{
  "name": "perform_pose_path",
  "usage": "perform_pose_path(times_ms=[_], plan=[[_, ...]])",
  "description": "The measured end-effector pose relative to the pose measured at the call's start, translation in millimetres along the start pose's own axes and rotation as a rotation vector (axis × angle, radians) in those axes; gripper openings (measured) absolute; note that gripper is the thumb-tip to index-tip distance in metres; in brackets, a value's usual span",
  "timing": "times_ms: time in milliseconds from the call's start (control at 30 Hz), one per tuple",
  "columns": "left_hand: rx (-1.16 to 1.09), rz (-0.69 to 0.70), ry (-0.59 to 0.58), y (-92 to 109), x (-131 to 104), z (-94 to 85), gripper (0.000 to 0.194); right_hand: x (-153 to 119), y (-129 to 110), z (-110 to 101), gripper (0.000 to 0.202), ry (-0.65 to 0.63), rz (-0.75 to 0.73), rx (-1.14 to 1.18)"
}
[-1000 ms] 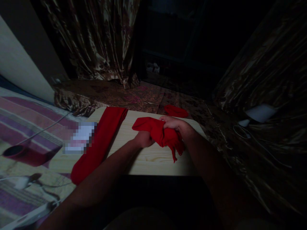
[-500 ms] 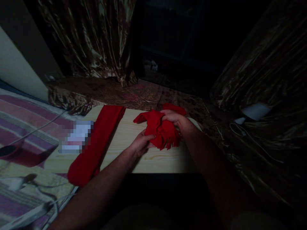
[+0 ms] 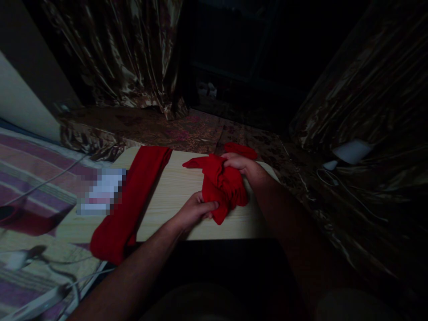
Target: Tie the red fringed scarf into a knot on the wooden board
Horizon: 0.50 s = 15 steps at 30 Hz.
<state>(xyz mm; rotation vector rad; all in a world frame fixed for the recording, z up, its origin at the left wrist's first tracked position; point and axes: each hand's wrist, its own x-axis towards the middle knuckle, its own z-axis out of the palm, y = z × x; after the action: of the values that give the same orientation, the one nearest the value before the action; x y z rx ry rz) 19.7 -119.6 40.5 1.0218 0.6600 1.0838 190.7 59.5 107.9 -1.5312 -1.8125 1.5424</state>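
Note:
A crumpled red scarf (image 3: 230,183) is bunched over the right part of a pale wooden table (image 3: 160,209). My left hand (image 3: 197,208) pinches its near left edge, thumb on top, and a pointed flap hangs just past the thumb. At the far side my right hand (image 3: 236,163) is closed on the upper edge of the same scarf, its fingertips partly hidden in the folds. One narrow end of the cloth points left across the wood. A long folded strip of red cloth (image 3: 133,200) lies across the table's left part, drooping over the near edge.
Another red piece (image 3: 240,150) rests beyond the far edge. Left are a striped bedspread (image 3: 43,165), a dark red container (image 3: 23,220), cables and a white power strip (image 3: 40,303). A white lamp-like object (image 3: 352,151) is at right. Patterned curtains (image 3: 133,67) hang behind.
My left hand has moved slightly toward me, drawing a scarf flap down over the near side. The fringe seen earlier is now mostly covered. My right hand keeps its grip.

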Motion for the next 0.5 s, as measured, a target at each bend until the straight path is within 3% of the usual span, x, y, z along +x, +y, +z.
perform_pose_path(times_ms=[333, 500], plan=[[-0.127, 0.003, 0.05, 5.0, 0.3, -9.4, 0.036, 4.3, 7.6, -1.3, 0.032, -0.016, -0.054, 0.014], [-0.116, -0.339, -0.07, 18.6, -11.2, 0.8, 0.043, 9.3, 11.4, -9.8, 0.033, 0.035, -0.081, 0.022]])
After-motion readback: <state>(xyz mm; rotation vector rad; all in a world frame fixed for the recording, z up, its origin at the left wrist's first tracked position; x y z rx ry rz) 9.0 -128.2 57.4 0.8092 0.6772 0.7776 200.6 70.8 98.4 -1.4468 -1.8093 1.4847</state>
